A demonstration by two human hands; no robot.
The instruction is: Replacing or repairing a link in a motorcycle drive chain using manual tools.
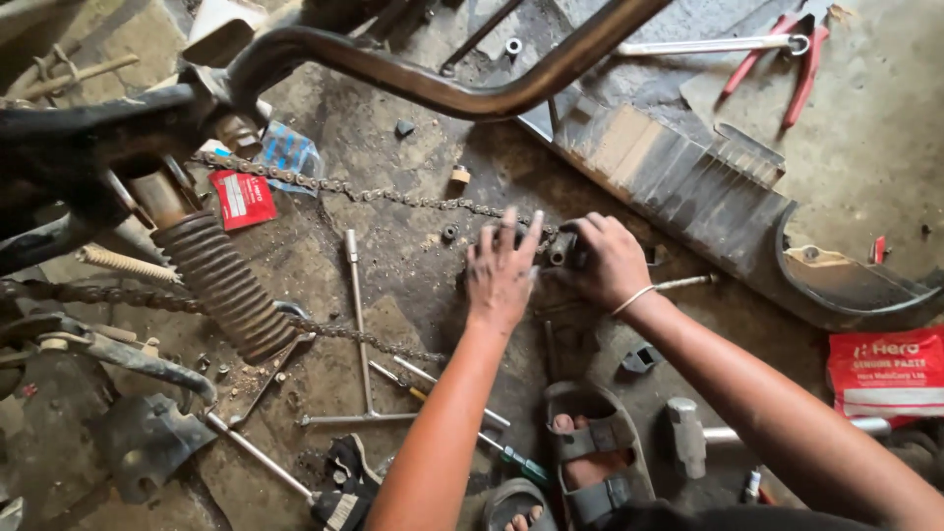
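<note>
Forearms are cut off at the lower edge. Beyond them, a small dark metal part [562,248] on the floor [413,256] is mostly hidden under the right hand [612,261], fingers clamped on it; left hand [501,275] lies flat beside, fingers apart. A drive chain [393,195] runs just beyond.

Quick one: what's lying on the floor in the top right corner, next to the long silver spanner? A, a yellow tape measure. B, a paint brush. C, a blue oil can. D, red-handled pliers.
D: a pair of red-handled pliers lies with its handles spread on the concrete floor, its head meeting the ring end of the silver spanner.
</note>
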